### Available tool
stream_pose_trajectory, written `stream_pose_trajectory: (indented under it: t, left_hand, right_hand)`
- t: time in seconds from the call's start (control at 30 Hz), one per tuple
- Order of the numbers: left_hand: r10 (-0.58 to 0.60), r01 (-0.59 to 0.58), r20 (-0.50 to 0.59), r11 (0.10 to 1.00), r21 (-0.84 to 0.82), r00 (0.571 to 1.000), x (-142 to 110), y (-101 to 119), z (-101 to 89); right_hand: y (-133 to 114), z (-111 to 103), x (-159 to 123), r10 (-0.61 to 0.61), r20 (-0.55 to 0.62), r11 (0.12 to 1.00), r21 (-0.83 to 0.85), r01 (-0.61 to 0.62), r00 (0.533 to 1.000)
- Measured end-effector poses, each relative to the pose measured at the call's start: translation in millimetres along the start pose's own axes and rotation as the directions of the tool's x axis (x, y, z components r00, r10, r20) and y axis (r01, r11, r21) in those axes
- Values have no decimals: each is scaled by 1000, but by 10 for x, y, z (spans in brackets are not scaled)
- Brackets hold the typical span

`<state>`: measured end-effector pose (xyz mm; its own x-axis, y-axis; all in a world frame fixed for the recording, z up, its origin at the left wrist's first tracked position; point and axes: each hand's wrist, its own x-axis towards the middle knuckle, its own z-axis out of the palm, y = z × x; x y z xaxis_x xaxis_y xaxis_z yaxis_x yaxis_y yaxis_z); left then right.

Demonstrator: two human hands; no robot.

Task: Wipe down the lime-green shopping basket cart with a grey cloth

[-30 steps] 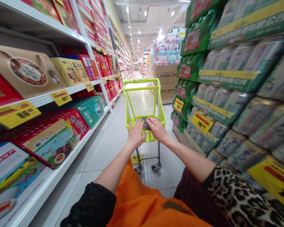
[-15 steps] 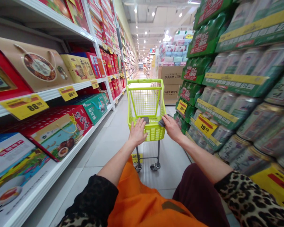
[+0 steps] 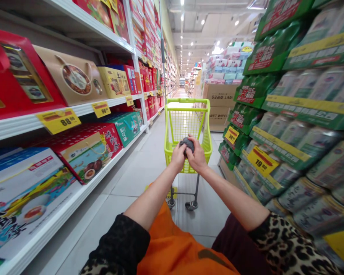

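Observation:
A lime-green shopping cart stands in the aisle straight ahead of me. My left hand and my right hand meet above the cart's near rim. Together they are closed around a small dark grey bundle that looks like cloth. The cart's basket looks bare behind my hands. My forearms reach out over an orange garment at the bottom of the view.
White shelves on the left carry boxed gift sets with yellow price tags. On the right rise stacks of green canned-drink packs. Cardboard boxes marked WET WIPES stand beyond the cart. Tiled floor runs down the aisle.
My right hand lifted the dark grey item from the cart's rim and came back to the middle. My left hand left the handle and joined it. The view swung right.

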<state>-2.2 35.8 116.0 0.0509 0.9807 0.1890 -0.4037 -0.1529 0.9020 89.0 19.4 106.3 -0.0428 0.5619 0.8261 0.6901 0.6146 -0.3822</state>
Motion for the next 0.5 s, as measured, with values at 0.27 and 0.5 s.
stream_pose_trajectory:
  t: [0.27,0.5]
  left_hand:
    - [-158,158,-10,984,84,987,-125,58,-458]
    - [163,221,-290,346,912,943,-442,-312,-1122]
  right_hand:
    - [144,-3,41,-295,282,949,-27,315,913]
    - [33,458,47,-575,459,734,-78,675,677]
